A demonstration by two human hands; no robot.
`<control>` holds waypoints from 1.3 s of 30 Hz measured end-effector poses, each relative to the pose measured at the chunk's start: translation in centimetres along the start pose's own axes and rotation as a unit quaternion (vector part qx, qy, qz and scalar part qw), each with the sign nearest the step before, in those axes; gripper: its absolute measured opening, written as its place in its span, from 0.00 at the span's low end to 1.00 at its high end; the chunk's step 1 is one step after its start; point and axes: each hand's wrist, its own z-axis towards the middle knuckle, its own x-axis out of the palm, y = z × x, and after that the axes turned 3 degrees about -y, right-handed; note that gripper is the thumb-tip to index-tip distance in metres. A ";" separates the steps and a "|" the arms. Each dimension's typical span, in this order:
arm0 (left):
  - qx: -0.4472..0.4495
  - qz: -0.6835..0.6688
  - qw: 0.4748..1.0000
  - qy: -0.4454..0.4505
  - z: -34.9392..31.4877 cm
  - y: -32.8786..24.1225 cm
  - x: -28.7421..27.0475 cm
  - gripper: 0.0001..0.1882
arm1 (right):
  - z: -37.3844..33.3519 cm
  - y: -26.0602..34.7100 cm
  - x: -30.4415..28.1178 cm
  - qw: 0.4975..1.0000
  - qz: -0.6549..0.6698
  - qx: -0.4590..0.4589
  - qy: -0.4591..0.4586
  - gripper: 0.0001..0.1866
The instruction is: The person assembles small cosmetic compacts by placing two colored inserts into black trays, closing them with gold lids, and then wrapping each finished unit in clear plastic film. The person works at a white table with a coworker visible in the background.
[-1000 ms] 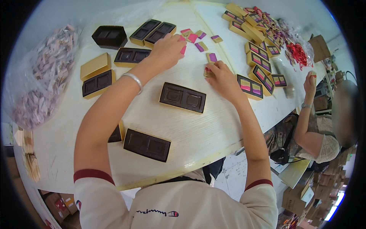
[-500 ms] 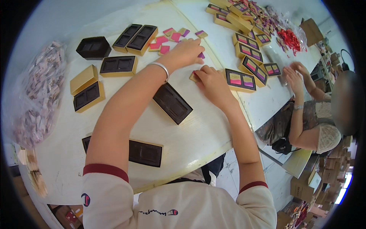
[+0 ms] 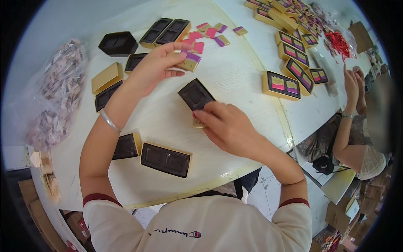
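A purple-and-gold packet (image 3: pixel 191 63) sits pinched in the left hand (image 3: pixel 157 69), just beyond a black-lined box (image 3: pixel 195 93) on the worktop (image 3: pixel 235 67); the right hand (image 3: pixel 228 124) grips a gold packet (image 3: pixel 198 123) at the box's near end, filled boxes (image 3: pixel 280 85) farther right.

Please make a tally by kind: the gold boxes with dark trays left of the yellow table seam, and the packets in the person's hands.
Gold boxes with dark trays: 7, some partly covered
Purple-and-gold packet, left hand: 1
Gold packet, right hand: 1
Total: 9
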 end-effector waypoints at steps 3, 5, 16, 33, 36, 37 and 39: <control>-0.010 -0.027 0.999 0.012 -2.6 1.7 -0.4 0.15 | -0.7 -1.2 0.6 0.994 -0.066 -0.068 0.054 0.17; -0.025 -0.038 0.998 0.031 -4.6 2.9 0.2 0.15 | 0.0 -2.3 -1.8 0.989 -0.012 -0.049 0.137 0.21; -0.027 -0.065 0.994 -0.083 -8.9 3.3 1.4 0.14 | 1.6 -2.1 -0.8 0.990 -0.066 -0.063 0.106 0.22; 0.035 -0.039 0.998 -0.014 -8.4 1.9 4.6 0.13 | -0.1 0.7 -1.5 0.996 0.027 -0.016 -0.081 0.28; -0.008 -0.055 0.998 0.031 -8.0 1.9 5.2 0.12 | -0.2 -0.3 -1.8 0.990 -0.029 -0.125 -0.062 0.22; -0.024 -0.053 0.997 0.044 -7.9 1.6 5.3 0.13 | -0.4 -0.5 -2.1 0.986 -0.042 -0.138 -0.083 0.20; 0.083 0.115 0.990 0.004 -7.7 1.8 5.4 0.16 | -0.8 -1.0 -3.0 0.977 -0.100 -0.146 -0.117 0.17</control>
